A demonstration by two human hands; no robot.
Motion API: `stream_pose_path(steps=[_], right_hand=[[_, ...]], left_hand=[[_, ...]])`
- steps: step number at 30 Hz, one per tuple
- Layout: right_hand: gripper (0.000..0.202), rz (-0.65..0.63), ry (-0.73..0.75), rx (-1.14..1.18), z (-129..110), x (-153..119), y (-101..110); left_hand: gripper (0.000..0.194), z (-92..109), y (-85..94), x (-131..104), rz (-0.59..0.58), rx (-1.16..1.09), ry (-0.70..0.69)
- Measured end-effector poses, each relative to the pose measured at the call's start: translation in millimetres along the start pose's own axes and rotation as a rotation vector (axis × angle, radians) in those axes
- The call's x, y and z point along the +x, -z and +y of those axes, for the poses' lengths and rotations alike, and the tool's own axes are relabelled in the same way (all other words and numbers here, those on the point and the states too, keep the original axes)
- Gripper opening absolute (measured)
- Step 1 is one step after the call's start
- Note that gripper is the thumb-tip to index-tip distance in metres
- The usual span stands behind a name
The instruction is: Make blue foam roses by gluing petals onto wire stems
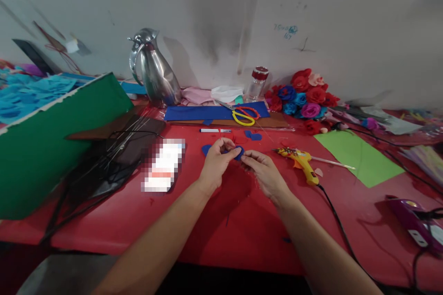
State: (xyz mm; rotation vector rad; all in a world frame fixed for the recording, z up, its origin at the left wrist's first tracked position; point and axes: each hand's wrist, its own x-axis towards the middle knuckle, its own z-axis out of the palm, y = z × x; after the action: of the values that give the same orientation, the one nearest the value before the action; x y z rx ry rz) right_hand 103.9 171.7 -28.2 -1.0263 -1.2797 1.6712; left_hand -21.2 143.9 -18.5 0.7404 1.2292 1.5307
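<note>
Above the middle of the red table, my left hand (220, 159) pinches a small dark blue petal-like piece (238, 152) between thumb and fingers. My right hand (260, 168) grips the same piece's right edge with its fingertips. Another blue piece (206, 149) shows just left of my left hand; whether it lies on the table is hard to tell. Beyond my hands lie small blue cut pieces (255, 136) and a white pen (214, 131). To the right rests a yellow glue gun (300, 164) with a clear glue stick (334, 163) at its back.
Scissors (245, 117) with yellow and red handles lie on a blue strip (194, 113). At the back stand a steel jug (155, 73), a glass jar (256, 85) and paper flowers (308, 94). A green box (72, 133) bounds the left; a purple power strip (413, 221) and cords lie right.
</note>
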Motion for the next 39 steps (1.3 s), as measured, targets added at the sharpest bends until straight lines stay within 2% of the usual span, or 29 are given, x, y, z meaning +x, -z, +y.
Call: stream_pose_path(steps=[4,12,19,25,32,35,39], right_hand=[[0.019,0.006,-0.011,-0.003,0,1,0],[0.018,0.041,0.010,0.006,2,3,3],[0.015,0.101,0.051,-0.033,0,5,6],[0.013,0.114,0.051,-0.035,-2,3,5],[0.013,0.201,0.005,0.103,-2,6,12],[0.011,0.225,0.000,0.130,-2,7,15],[0.012,0.276,0.068,0.159,-7,6,16]], left_hand=[[0.019,-2,-0.3,1,-0.039,0.023,-0.032],[0.006,-2,-2.3,0,-0.023,0.156,-0.074],[0.009,0,-3.8,-2,-0.100,0.069,0.033],[0.008,-3,0.5,2,-0.076,0.049,0.061],[0.018,-1,10.1,9,0.078,-0.028,0.082],[0.018,1,11.8,11,0.067,-0.077,0.135],[0.009,-2,8.0,8,0.060,0.004,0.152]])
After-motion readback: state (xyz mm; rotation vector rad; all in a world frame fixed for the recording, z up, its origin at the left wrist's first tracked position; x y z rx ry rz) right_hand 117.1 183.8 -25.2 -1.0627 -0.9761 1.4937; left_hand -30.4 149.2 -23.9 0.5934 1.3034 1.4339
